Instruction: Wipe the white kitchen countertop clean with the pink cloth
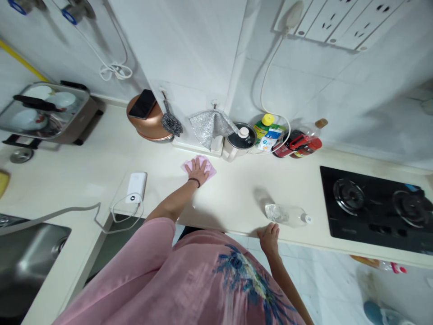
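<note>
Cream table (237, 198) spans view, black hob (372, 207) at right. Left arm stretched forward; left hand (197, 170) flat, fingers spread, pressing pink cloth (212, 170) near wall (just beside lidded pot (241, 141)). Right hand (269, 237) loosely open on table edge, near lying clear bottle (286, 214).

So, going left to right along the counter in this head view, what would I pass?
A stainless steel sink, white rectangular power bank, pink cloth under the left hand, clear plastic bottle lying on its side, black glass gas hob.
</note>
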Demonstrator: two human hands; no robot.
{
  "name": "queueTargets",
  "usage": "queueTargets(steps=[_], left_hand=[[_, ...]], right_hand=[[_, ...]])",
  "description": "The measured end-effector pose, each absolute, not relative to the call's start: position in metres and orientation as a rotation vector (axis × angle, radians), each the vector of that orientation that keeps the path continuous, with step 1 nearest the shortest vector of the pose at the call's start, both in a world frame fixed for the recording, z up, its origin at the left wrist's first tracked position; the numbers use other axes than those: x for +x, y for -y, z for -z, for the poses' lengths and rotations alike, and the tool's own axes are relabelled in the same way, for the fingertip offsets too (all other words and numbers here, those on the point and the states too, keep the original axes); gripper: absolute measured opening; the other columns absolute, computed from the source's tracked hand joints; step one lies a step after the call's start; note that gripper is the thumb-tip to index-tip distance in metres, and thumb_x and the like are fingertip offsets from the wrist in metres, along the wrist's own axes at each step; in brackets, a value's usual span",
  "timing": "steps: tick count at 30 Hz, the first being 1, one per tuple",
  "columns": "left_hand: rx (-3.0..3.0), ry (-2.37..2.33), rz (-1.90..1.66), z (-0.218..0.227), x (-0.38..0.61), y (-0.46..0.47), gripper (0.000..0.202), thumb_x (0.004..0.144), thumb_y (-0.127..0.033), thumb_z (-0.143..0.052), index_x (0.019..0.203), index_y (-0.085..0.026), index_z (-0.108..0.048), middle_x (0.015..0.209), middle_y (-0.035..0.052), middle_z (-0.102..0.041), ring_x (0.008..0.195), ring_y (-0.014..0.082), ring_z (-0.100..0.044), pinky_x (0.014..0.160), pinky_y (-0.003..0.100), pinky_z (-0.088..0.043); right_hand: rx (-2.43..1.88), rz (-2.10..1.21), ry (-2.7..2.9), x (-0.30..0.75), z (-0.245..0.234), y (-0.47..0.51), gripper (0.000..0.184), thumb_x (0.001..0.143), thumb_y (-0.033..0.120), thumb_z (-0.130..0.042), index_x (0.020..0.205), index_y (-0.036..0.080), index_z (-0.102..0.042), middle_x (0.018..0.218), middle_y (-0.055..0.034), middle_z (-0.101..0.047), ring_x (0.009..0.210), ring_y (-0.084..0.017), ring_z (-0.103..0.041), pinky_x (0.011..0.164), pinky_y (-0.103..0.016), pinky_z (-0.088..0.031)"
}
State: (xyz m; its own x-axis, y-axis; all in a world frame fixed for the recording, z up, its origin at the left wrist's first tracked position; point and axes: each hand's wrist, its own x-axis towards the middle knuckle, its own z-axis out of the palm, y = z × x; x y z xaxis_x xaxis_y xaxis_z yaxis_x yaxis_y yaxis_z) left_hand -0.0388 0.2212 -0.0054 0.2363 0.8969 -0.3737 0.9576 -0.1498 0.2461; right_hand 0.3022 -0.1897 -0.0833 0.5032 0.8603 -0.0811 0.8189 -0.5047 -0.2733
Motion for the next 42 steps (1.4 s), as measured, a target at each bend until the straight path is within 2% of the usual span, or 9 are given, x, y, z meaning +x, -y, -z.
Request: queueTargets(steps=[5,9,14,18,24,28,34,42], left_hand=[[2.067,-1.679,0.133,0.005,-0.035,-0.253,0.088,0.104,-0.056,-0.046,0.178,-0.019,-0.019,0.186,0.0166,-0.002,0.168,0.045,0.013,0.125,0.081,0.004],[2.07,-1.692,0.13,0.004,-0.04,-0.244,0.083,0.105,-0.052,-0.044,0.179,-0.024,-0.018,0.186,0.014,-0.002,0.169,0.0442,0.011,0.127,0.08,0.004],[2.12,-1.697,0.161,0.003,-0.065,-0.194,0.077,0.108,-0.052,-0.038,0.179,-0.029,-0.02,0.187,0.0103,-0.001,0.17,0.0434,0.006,0.129,0.079,0.002],[2.154,-1.679,0.217,0.004,-0.095,-0.137,0.074,0.109,-0.054,-0.039,0.178,-0.031,-0.024,0.186,0.01,0.002,0.171,0.0432,0.002,0.13,0.078,-0.001],[2.204,-1.662,0.291,0.011,-0.139,-0.055,0.074,0.107,-0.053,-0.049,0.176,-0.033,-0.031,0.185,0.0124,-0.004,0.17,0.0446,-0.004,0.128,0.08,-0.003],[2.231,-1.659,0.281,0.015,-0.151,-0.033,0.073,0.106,-0.052,-0.051,0.175,-0.033,-0.034,0.185,0.0139,-0.01,0.17,0.0453,-0.008,0.128,0.08,-0.005],[2.22,-1.642,0.285,0.013,-0.142,-0.059,0.074,0.106,-0.054,-0.049,0.175,-0.032,-0.034,0.185,0.0138,-0.008,0.17,0.0455,-0.006,0.127,0.082,-0.004],[2.11,-1.73,0.219,0.002,-0.109,-0.163,0.074,0.108,-0.055,-0.037,0.178,-0.03,-0.026,0.186,0.0118,0.0,0.171,0.0435,0.001,0.128,0.08,0.0]], right_hand=[[-2.5,-0.363,1.389,0.3,0.076,0.186,0.086,0.097,0.043,-0.043,0.163,-0.009,-0.023,0.172,-0.0435,-0.021,0.165,-0.053,-0.015,0.127,-0.078,-0.027],[-2.511,-0.386,1.384,0.3,0.074,0.185,0.086,0.097,0.043,-0.044,0.164,-0.008,-0.023,0.173,-0.0426,-0.02,0.165,-0.052,-0.016,0.127,-0.076,-0.027],[-2.539,-0.343,1.422,0.305,0.081,0.188,0.085,0.098,0.044,-0.044,0.164,-0.007,-0.023,0.171,-0.0432,-0.024,0.165,-0.053,-0.019,0.126,-0.076,-0.032],[-2.528,-0.302,1.427,0.307,0.085,0.189,0.083,0.099,0.045,-0.044,0.165,-0.002,-0.024,0.171,-0.0409,-0.027,0.163,-0.055,-0.024,0.122,-0.077,-0.037],[-2.55,-0.316,1.437,0.307,0.083,0.188,0.082,0.099,0.041,-0.044,0.165,-0.003,-0.023,0.171,-0.0421,-0.025,0.163,-0.055,-0.024,0.123,-0.076,-0.035],[-2.549,-0.326,1.437,0.307,0.084,0.188,0.083,0.099,0.042,-0.045,0.165,-0.003,-0.024,0.171,-0.0413,-0.025,0.163,-0.054,-0.023,0.124,-0.076,-0.034],[-2.574,-0.391,1.37,0.305,0.08,0.187,0.084,0.098,0.044,-0.044,0.163,-0.006,-0.026,0.171,-0.043,-0.024,0.164,-0.056,-0.019,0.126,-0.075,-0.032],[-2.551,-0.411,1.327,0.303,0.079,0.185,0.088,0.095,0.046,-0.044,0.16,-0.011,-0.03,0.172,-0.0446,-0.021,0.165,-0.055,-0.015,0.127,-0.077,-0.028]])
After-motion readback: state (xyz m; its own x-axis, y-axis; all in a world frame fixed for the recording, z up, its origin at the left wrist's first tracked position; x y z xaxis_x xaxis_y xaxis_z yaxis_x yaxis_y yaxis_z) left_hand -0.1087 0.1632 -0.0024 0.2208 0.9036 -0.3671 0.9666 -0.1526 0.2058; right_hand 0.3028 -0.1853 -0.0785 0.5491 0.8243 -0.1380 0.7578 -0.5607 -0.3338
